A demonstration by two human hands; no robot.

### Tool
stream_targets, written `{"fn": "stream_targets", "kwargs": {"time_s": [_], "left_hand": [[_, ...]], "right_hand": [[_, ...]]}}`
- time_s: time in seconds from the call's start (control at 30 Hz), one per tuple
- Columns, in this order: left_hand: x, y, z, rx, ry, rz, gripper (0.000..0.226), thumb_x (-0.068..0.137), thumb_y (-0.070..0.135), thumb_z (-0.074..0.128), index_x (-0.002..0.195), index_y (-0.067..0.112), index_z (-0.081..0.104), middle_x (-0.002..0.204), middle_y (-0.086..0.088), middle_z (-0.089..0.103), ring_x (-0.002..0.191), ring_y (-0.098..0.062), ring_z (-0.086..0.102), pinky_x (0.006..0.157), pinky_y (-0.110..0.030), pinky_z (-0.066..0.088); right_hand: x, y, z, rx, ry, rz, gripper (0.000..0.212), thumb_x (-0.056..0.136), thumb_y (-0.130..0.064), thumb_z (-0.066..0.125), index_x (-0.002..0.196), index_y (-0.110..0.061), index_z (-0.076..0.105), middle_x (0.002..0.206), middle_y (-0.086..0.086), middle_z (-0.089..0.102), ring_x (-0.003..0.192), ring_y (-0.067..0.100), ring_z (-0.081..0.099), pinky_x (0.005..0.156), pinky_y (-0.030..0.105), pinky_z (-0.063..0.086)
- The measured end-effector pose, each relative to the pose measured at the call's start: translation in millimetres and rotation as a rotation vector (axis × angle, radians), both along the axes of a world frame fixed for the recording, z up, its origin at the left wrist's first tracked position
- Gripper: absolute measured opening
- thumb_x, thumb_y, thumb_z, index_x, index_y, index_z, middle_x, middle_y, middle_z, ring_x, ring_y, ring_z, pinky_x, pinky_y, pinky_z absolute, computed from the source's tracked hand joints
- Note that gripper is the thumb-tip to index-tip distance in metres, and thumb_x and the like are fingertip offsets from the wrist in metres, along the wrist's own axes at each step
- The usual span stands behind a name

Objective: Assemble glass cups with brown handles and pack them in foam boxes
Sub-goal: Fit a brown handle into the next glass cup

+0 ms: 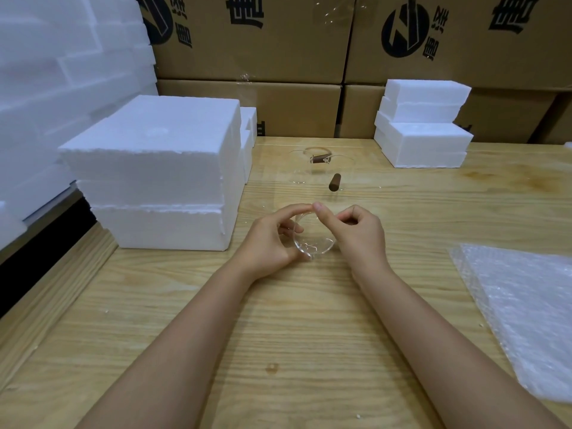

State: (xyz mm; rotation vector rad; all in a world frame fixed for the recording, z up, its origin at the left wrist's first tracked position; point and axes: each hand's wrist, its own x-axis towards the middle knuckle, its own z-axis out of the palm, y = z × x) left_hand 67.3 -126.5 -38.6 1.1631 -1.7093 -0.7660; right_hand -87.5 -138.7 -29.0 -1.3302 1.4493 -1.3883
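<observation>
A clear glass cup (314,239) lies on the wooden table (278,320) between my hands. My left hand (272,239) curls around its left side, forefinger over the rim. My right hand (359,233) holds its right side, thumb up at the rim; whether a handle sits under the fingers is hidden. Farther back stand two more glass cups: one (301,167) with a brown handle (320,158) pointing right, another (343,174) with a brown handle (335,182) pointing toward me. A stack of white foam boxes (161,174) stands to the left.
A smaller stack of foam boxes (422,125) stands at the back right. A bubble-wrap sheet (526,311) lies at the right edge. Printed cardboard cartons (257,41) wall the back, and foam slabs (62,72) pile up at the far left.
</observation>
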Motion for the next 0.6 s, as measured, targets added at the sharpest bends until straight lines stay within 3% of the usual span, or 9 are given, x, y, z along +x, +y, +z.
{"fn": "stream_targets", "kwargs": {"time_s": [0.07,0.13,0.23,0.37,0.47,0.6], "left_hand": [[1.0,-1.3,0.2,0.018,0.026,-0.011,0.081,0.06,-0.003,0.086,0.108,0.055,0.056,0.086,0.006,0.064,0.091,-0.013,0.063,0.09,-0.027,0.052],[2.8,-2.8,1.4,0.063,0.105,-0.029,0.078,0.061,-0.004,0.086,0.112,0.049,0.058,0.095,-0.003,0.067,0.09,-0.021,0.065,0.088,-0.03,0.055],[6.1,-4.1,2.7,0.105,0.215,-0.09,0.075,0.063,-0.003,0.084,0.117,0.042,0.058,0.114,0.001,0.067,0.086,-0.016,0.066,0.083,-0.031,0.057],[6.5,-2.9,4.4,0.124,0.293,-0.127,0.076,0.063,0.023,0.085,0.128,0.042,0.05,0.111,-0.005,0.068,0.085,-0.013,0.065,0.081,-0.028,0.054],[4.8,-3.2,4.2,0.134,0.336,-0.114,0.073,0.074,0.029,0.075,0.135,0.047,0.04,0.108,-0.009,0.071,0.102,-0.016,0.067,0.086,-0.027,0.052],[6.0,-2.7,3.3,0.119,0.347,-0.118,0.09,0.072,0.047,0.072,0.147,0.044,0.023,0.126,-0.008,0.064,0.117,-0.019,0.061,0.091,-0.024,0.05]], "right_hand": [[-1.4,-0.7,0.9,-0.015,-0.06,0.026,0.037,0.072,-0.051,0.074,0.063,-0.019,0.056,0.066,-0.006,0.057,0.058,0.004,0.049,0.061,0.02,0.037],[-6.7,-2.6,1.6,-0.053,-0.256,0.126,0.022,0.088,-0.03,0.064,0.073,-0.016,0.06,0.061,-0.007,0.062,0.058,0.005,0.052,0.06,0.022,0.041],[-21.0,-5.2,1.5,-0.117,-0.524,0.344,0.017,0.093,0.002,0.048,0.091,-0.007,0.062,0.069,0.001,0.068,0.067,0.015,0.062,0.065,0.026,0.051],[-24.3,-6.2,3.2,-0.145,-0.556,0.374,0.014,0.091,0.002,0.053,0.099,-0.005,0.063,0.08,0.01,0.067,0.065,0.017,0.062,0.07,0.029,0.056],[-20.9,-7.9,4.8,-0.148,-0.573,0.324,0.011,0.093,-0.001,0.053,0.097,-0.004,0.063,0.087,0.016,0.062,0.061,0.015,0.059,0.068,0.029,0.055],[-19.0,-9.0,5.6,-0.089,-0.639,0.266,0.01,0.093,-0.008,0.057,0.091,-0.004,0.065,0.083,0.013,0.064,0.055,0.012,0.057,0.061,0.026,0.055]]}}
